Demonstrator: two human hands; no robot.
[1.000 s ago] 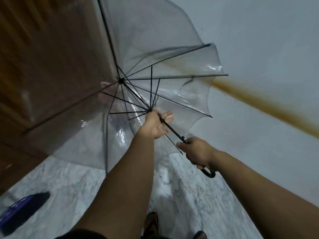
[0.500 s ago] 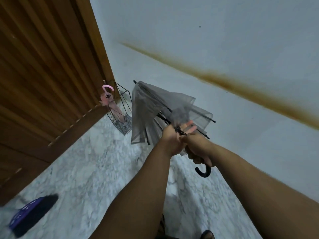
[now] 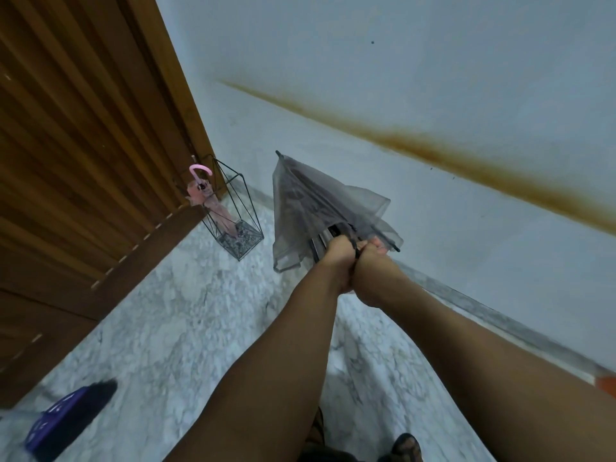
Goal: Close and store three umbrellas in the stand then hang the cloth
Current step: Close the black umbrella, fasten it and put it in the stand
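A transparent grey umbrella (image 3: 306,208) is folded shut and points away from me, tip toward the wall corner. My left hand (image 3: 336,258) grips its shaft just behind the canopy. My right hand (image 3: 373,265) presses against the left and grips the shaft nearer the handle, which is hidden under my hands. A black wire stand (image 3: 233,208) sits on the floor by the door, with a pink umbrella (image 3: 206,201) standing in it, hook handle up. A dark blue umbrella (image 3: 66,418) lies on the floor at the lower left.
A brown slatted wooden door (image 3: 83,145) fills the left side. A white wall (image 3: 433,95) with a rust-coloured streak runs along the right. The floor is grey-white marble (image 3: 173,311). My sandalled feet (image 3: 403,445) show at the bottom edge.
The transparent umbrella went from fully open to folded shut. My left hand slid down the shaft until it met my right hand. The view tilted, which brought the stand into sight.
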